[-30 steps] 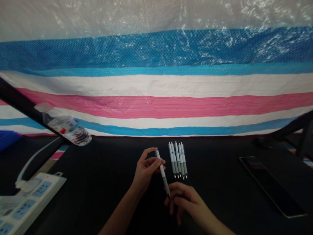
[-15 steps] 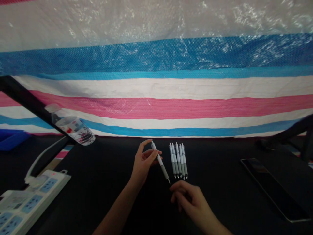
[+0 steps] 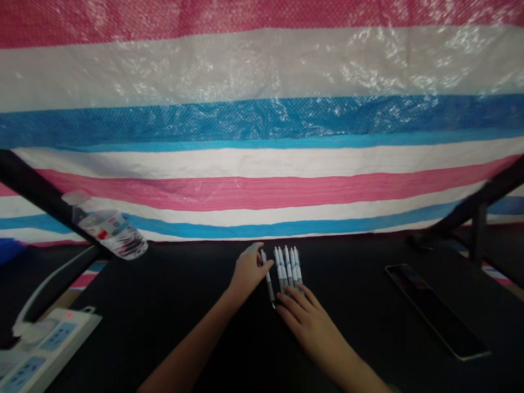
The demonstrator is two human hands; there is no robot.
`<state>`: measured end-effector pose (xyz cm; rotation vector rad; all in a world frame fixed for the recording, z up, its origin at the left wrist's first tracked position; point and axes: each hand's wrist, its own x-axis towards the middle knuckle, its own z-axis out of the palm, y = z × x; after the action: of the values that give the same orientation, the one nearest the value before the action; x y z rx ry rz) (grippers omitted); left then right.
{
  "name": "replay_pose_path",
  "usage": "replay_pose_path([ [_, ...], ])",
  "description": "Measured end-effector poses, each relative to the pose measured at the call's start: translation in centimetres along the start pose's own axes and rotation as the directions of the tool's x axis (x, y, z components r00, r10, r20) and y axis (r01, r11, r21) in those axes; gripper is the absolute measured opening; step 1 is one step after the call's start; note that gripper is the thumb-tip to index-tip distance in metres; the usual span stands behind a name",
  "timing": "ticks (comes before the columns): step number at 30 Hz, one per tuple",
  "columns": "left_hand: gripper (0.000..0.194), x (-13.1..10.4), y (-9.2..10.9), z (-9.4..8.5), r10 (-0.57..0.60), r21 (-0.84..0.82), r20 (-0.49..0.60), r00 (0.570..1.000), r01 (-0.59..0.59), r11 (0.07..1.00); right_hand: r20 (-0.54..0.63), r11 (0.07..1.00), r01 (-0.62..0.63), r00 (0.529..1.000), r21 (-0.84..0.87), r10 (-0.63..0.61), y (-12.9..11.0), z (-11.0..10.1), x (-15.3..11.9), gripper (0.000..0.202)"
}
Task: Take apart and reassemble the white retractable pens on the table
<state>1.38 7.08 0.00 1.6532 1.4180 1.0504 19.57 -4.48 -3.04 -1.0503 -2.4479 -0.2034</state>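
Observation:
A white click pen with a grey grip [image 3: 269, 285] is held near its upper end by my left hand [image 3: 246, 270], fingers closed around it. Its tip points down toward me, and it lies just left of a row of similar white pens [image 3: 289, 264], which are side by side on the black table [image 3: 229, 349]. My right hand [image 3: 309, 322] rests with fingers outstretched over the lower ends of the row and hides their tips. The fingers of that hand come close to the held pen's tip; whether they touch it I cannot tell.
A phone [image 3: 436, 311] lies at the right. To the left are a clear plastic bottle [image 3: 118, 232], tilted by a dark frame bar [image 3: 45, 196], and a white power strip [image 3: 53, 349] with a cable. Behind the table hangs a striped plastic sheet [image 3: 262, 194].
My left hand has brought its pen down and right, closer alongside the row. My right hand has uncurled and moved onto the lower ends of the pens. The camera view has shifted slightly.

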Motion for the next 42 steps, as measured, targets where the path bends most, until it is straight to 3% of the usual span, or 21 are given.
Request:
replay_pose_path([
  [4, 0.041, -1.1, -0.2, -0.6, -0.009, 0.029, 0.056, 0.998, 0.007, 1.0, -0.012, 1.0, -0.004, 1.0, -0.015, 0.004, -0.3, 0.0, 0.2, 0.017],
  [10, 0.037, -5.0, 0.3, -2.4, -0.025, 0.0, 0.151, 0.988, 0.025, 1.0, 0.003, 0.999, 0.047, 0.999, 0.016, -0.047, -0.2, -0.9, 0.7, 0.013],
  [17, 0.031, -8.1, 0.7, -3.4, -0.149, -0.199, 0.172, 0.974, 0.182, 0.963, 0.017, 0.993, 0.111, 0.994, 0.027, -0.112, -0.3, -1.7, 0.6, 0.013],
  [23, 0.025, -8.7, 0.2, -2.9, -0.124, -0.282, 0.095, 0.988, 0.147, 0.948, 0.028, 0.994, 0.105, 0.994, 0.04, -0.106, -0.3, -1.5, 0.6, 0.014],
  [28, 0.021, -9.0, 0.0, -3.0, -0.097, -0.281, 0.075, 0.992, 0.115, 0.953, -0.032, 0.992, 0.092, 0.995, 0.084, -0.09, 0.2, -2.8, 0.9, 0.018],
  [32, 0.02, -9.2, -0.4, -3.1, -0.001, -0.147, 0.043, 0.999, 0.007, 0.989, -0.144, 0.963, -0.051, 0.985, 0.264, 0.091, 0.4, -3.9, 0.5, 0.023],
  [34, 0.027, -9.3, -0.7, -2.9, 0.143, 0.004, 0.054, 0.988, -0.144, 0.99, -0.241, 0.897, -0.166, 0.929, 0.409, 0.281, 0.1, -4.0, 0.1, 0.022],
  [35, 0.034, -9.4, -0.8, -2.8, 0.218, 0.08, 0.092, 0.972, -0.225, 0.971, -0.275, 0.842, -0.243, 0.87, 0.482, 0.409, -0.1, -4.0, -0.1, 0.018],
  [38, 0.052, -9.6, -1.1, -2.2, 0.337, 0.226, 0.273, 0.901, -0.4, 0.888, -0.28, 0.596, -0.442, 0.594, 0.67, 0.754, -0.9, -3.8, -0.5, 0.005],
  [40, 0.053, -9.6, -1.3, -1.8, 0.351, 0.266, 0.362, 0.864, -0.456, 0.849, -0.23, 0.44, -0.463, 0.442, 0.769, 0.867, -1.2, -3.9, -0.5, 0.009],
  [42, 0.047, -9.5, -1.4, -1.5, 0.359, 0.279, 0.406, 0.841, -0.488, 0.827, -0.181, 0.339, -0.396, 0.384, 0.853, 0.905, -1.1, -4.1, -0.5, 0.013],
])
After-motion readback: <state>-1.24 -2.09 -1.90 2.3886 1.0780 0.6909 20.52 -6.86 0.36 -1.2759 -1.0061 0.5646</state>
